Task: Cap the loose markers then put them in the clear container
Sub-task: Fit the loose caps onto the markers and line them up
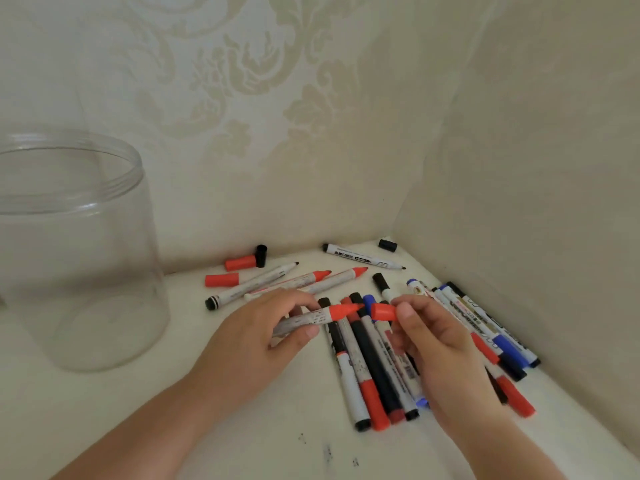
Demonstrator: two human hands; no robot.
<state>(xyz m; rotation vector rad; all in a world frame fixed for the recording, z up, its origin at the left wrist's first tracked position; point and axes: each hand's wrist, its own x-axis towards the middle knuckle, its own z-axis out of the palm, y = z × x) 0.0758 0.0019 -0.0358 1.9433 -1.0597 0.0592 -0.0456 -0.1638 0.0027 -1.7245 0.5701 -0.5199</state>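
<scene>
The red marker [313, 317] lies level in the left hand [252, 344], fingers curled round its barrel, its bare tip aimed at the red cap [383, 312] pinched in the right hand [433, 344]; the two are lined up just apart, ready to be pushed together. Under them sits a pile of capped markers [374, 372]. The clear jar [69, 244] waits well left, holding nothing.

Single head-worn wide-angle view, looking forward and down into the far right corner of the white surface [104, 410], close above it. Both forearms entering from the near edge; patterned walls [277, 98] filling the upper half.
</scene>
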